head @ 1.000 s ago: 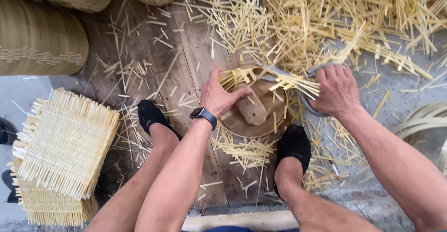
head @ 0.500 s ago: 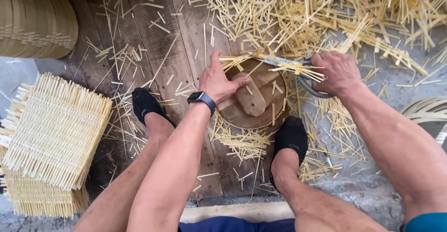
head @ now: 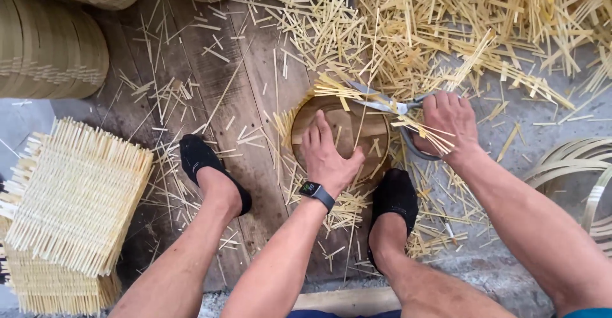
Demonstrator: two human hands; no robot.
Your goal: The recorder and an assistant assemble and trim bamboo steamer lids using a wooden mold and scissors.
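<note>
Two hands work: left hand (head: 328,158) now flat on the round woven piece (head: 341,133), turned; right hand (head: 446,123) clenches scissors (head: 389,106).

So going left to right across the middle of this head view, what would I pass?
Stack of woven square mats → black shoe → left hand pressed on the round woven piece → scissors → right hand → curved strips.

hands (head: 331,158), round woven piece (head: 357,123), shears (head: 392,109)

A weaving workshop: bamboo offcuts (head: 446,31), stacked woven mats (head: 70,203).
</note>
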